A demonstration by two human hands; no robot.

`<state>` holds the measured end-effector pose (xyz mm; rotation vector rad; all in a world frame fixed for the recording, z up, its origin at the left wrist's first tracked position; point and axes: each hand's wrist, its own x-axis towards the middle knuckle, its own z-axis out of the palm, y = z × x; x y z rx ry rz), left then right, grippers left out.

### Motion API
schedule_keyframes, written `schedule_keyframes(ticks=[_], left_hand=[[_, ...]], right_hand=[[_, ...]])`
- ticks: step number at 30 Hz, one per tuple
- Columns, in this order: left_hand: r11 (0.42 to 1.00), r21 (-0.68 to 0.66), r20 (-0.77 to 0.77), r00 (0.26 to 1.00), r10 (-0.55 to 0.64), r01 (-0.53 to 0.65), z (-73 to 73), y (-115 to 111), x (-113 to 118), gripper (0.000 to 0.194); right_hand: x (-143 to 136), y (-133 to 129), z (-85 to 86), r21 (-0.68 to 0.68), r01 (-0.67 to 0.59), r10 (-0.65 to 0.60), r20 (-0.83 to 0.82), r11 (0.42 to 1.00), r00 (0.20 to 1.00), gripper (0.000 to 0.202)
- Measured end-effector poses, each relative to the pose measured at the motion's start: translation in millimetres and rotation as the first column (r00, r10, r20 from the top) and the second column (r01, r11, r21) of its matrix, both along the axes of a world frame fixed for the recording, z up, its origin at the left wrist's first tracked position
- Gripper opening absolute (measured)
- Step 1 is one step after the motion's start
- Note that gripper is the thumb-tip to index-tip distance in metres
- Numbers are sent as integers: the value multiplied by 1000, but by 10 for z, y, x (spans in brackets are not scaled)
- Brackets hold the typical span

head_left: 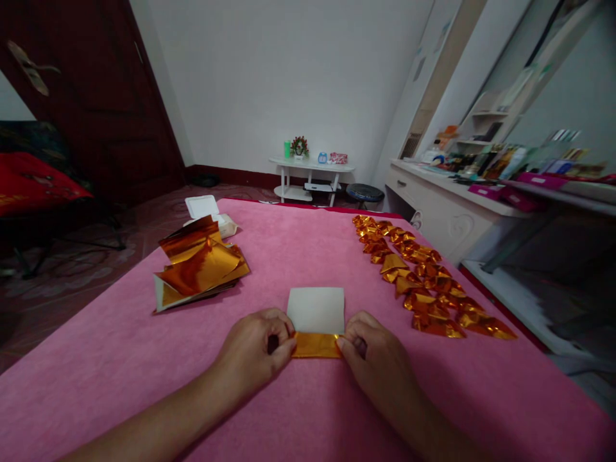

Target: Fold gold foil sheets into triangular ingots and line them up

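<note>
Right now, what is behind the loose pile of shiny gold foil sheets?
Behind the gold foil sheets is a white packet, its white lid raised. The sheets hide part of the packet's near side, so that part cannot be seen.

Pink cloth (298,256), gold foil sheets (202,266) (pale-backed, some).

Gold-backed sheet (316,311) lies partly folded on pink cloth (298,250)

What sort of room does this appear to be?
Probably a room at home, perhaps a bedroom: a vanity-like white desk crowded with bottles, a small side table, and a wooden door.
</note>
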<state>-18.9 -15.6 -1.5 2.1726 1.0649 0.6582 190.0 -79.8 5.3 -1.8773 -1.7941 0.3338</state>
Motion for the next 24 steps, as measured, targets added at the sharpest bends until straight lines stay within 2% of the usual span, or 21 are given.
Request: schedule_keyframes(ticks=[12, 18, 24], left_hand=[[997, 37, -76, 995, 64, -61, 43, -36, 4, 16], [996, 51, -62, 995, 79, -76, 88, -69, 4, 10], [995, 43, -42, 995, 91, -89, 62, -81, -16, 10]], right_hand=[[13, 38, -29, -21, 25, -24, 25, 999, 999, 21], [22, 28, -30, -27, 9, -8, 27, 1000, 1000, 23], [-5, 2, 8, -28, 26, -26, -13, 999, 1000, 22]])
